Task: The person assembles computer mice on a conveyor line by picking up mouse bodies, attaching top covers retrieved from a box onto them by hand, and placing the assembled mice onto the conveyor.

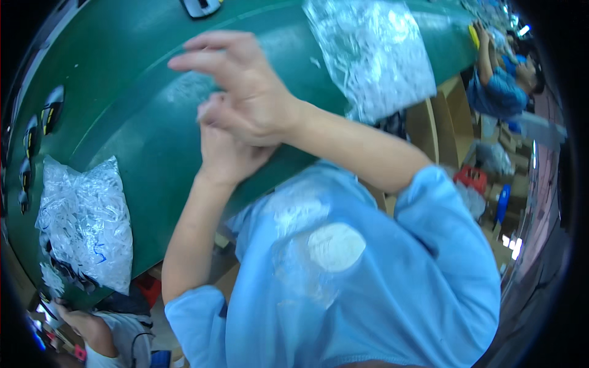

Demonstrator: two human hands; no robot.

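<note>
My right hand (254,92) crosses over my left hand (230,153) above the green surface, and the two touch. Two fingers of the right hand stretch out to the left, slightly blurred, and nothing shows between them. Curled fingertips appear below them; I cannot tell which hand they belong to. Most of the left hand's fingers are hidden under the right hand. To the right lies a clear plastic bag (380,61) full of small whitish pieces. A similar clear bag (86,214) lies to the left, at the near edge.
Several black-and-grey items with yellow marks (53,110) line the left of the green conveyor belt (141,129); a similar item (201,6) lies at the far edge. Co-workers sit at right (500,92) and lower left (123,337). Cardboard boxes (454,113) stand at right.
</note>
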